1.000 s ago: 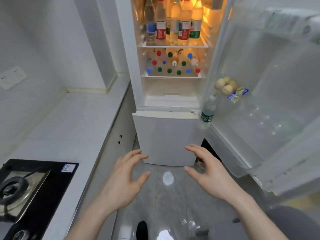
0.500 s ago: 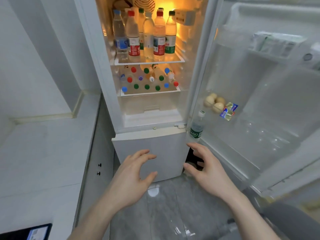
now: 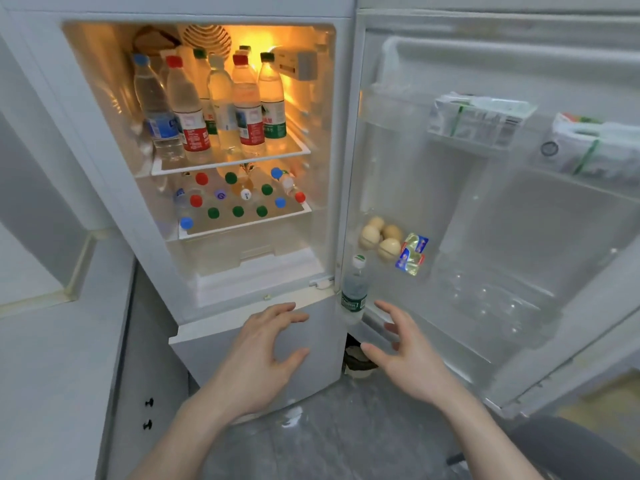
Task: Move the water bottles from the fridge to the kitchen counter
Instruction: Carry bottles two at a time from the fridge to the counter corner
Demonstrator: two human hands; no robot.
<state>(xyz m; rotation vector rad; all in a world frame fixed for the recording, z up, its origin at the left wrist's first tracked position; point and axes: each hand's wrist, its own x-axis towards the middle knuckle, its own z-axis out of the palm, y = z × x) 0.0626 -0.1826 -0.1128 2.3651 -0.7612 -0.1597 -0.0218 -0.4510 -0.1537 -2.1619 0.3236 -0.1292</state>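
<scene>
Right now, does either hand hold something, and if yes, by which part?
Nothing is held. The left hand and the right hand are both open and empty, in front of the fridge, below the bottles.

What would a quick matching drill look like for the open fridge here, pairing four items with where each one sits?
Things:
1. upright clear plastic water bottles
2. bottles seen as coloured round caps
3. pale brown eggs
4. white-capped, green-labelled clear bottle

Places:
A. door, beside the blue-and-red foil packets
B. top wire shelf
C. lowest door rack, nearest the right hand
D. second shelf, below the top one

Pairs: 1-B, 2-D, 3-A, 4-C
</scene>
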